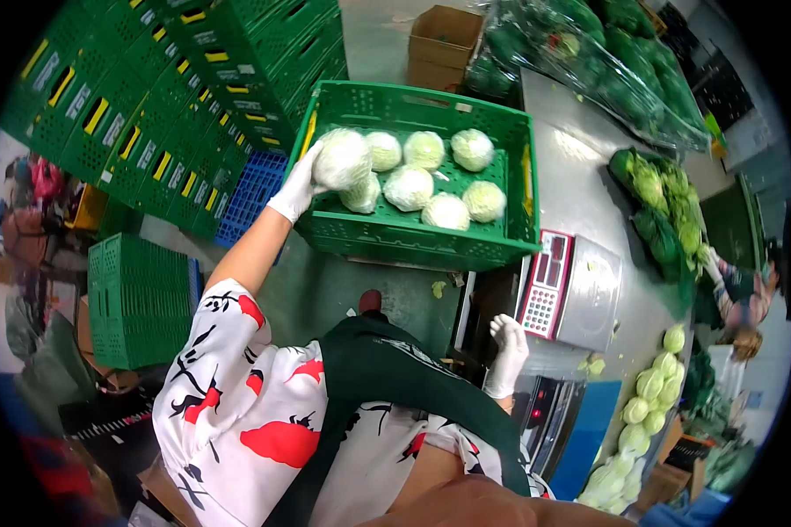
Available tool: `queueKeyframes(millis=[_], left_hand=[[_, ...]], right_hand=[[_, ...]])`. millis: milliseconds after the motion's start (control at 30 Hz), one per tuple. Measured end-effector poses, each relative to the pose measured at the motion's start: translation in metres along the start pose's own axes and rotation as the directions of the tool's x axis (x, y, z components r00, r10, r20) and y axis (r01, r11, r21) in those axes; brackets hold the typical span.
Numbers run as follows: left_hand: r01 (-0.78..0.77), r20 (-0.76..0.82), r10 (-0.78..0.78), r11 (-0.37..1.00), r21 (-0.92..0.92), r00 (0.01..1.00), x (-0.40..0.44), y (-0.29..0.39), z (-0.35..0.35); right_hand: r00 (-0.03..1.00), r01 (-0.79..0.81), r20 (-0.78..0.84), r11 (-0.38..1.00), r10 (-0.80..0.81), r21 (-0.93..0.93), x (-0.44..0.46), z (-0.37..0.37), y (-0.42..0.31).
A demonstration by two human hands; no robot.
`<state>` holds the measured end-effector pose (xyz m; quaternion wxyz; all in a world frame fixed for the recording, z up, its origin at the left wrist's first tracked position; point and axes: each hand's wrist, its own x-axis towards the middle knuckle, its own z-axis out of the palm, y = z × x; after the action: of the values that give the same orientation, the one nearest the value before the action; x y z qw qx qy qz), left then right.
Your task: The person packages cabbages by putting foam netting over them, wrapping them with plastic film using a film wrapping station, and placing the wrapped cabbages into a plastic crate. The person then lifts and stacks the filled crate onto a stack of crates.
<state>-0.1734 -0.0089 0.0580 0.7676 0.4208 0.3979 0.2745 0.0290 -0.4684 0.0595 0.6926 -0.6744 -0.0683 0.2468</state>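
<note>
My gloved left hand (pixel 299 186) grips a pale green cabbage wrapped in clear film (pixel 343 159) at the left end of a green plastic crate (pixel 413 249). Inside the crate lie several more wrapped cabbages (pixel 410 188), grouped from the left to the middle. The held one hides part of those beneath it. My gloved right hand (pixel 507 356) is beside the steel table's edge, just left of a red and white digital scale (pixel 549 285). Its fingers are loosely bent and apart, and nothing shows in them. The scale's metal plate (pixel 591 303) bears no cabbage.
Tall stacks of green crates (pixel 132 114) stand at left, near a blue pallet (pixel 253 198). Bagged produce (pixel 606 61) and leafy heads (pixel 655 193) lie on the steel table (pixel 571 167). Unwrapped cabbages (pixel 650 386) line its right side. Another person (pixel 743 294) works beyond it.
</note>
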Motion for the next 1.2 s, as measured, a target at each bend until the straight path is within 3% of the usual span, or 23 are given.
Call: queueKeyframes(millis=[67,133,233,300,367,433,500,567,633,733,900,967,1067,1200], left_hand=[[-0.041,-0.152,0.066,0.986,0.162,0.986,0.017,0.005,-0.035],[-0.198,-0.192,0.262,0.934,0.298,0.946,0.026,0.009,-0.056],[-0.372,-0.177,0.563,0.718,0.588,0.807,0.062,0.005,-0.095],[-0.269,-0.209,0.522,0.693,0.669,0.827,0.088,0.000,-0.112],[-0.201,-0.233,0.416,0.766,0.611,0.879,0.106,-0.001,-0.114],[-0.046,-0.173,0.120,0.924,0.379,0.978,0.111,0.007,-0.108],[-0.002,-0.103,0.042,0.933,0.359,0.994,0.116,0.014,-0.105],[0.022,-0.056,-0.004,0.940,0.341,0.998,0.122,0.016,-0.109],[0.026,-0.029,-0.018,0.949,0.315,0.999,0.126,0.013,-0.115],[0.072,-0.016,-0.070,0.965,0.251,0.997,0.119,0.015,-0.115],[0.217,-0.057,-0.213,0.973,0.075,0.975,0.119,0.033,-0.100],[0.182,-0.123,-0.169,0.977,0.112,0.978,0.117,0.037,-0.092],[0.206,-0.186,-0.187,0.975,0.085,0.965,0.095,0.051,-0.093],[0.205,-0.265,-0.196,0.979,0.007,0.944,0.039,0.076,-0.106]], right_hand=[[0.997,0.026,0.079,0.998,-0.021,-0.059,0.006,0.045,-0.009],[0.988,0.103,0.136,0.978,-0.079,-0.180,0.024,0.068,-0.018],[0.976,0.194,0.157,0.927,-0.151,-0.320,0.053,0.091,-0.038],[0.968,0.235,0.173,0.897,-0.182,-0.373,0.096,0.080,-0.033],[0.958,0.273,0.096,0.745,-0.272,-0.609,0.124,0.104,-0.066],[0.910,0.385,0.138,0.674,-0.390,-0.631,0.191,0.089,-0.054],[0.966,0.197,-0.001,0.742,-0.258,-0.641,0.228,0.119,-0.075],[0.909,0.300,0.080,0.507,-0.410,-0.808,0.341,0.079,-0.024],[0.959,0.229,0.086,0.561,-0.270,-0.795,0.395,0.089,-0.015],[0.978,-0.176,-0.006,0.805,0.210,-0.566,0.429,0.108,-0.028],[0.930,-0.273,0.092,0.835,0.356,-0.479,0.415,0.119,-0.050],[0.925,-0.262,0.116,0.828,0.362,-0.496,0.408,0.127,-0.063],[0.912,-0.374,-0.064,0.756,0.405,-0.538,0.426,0.125,-0.060],[0.896,-0.317,0.102,0.782,0.433,-0.536,0.381,0.187,-0.131]])
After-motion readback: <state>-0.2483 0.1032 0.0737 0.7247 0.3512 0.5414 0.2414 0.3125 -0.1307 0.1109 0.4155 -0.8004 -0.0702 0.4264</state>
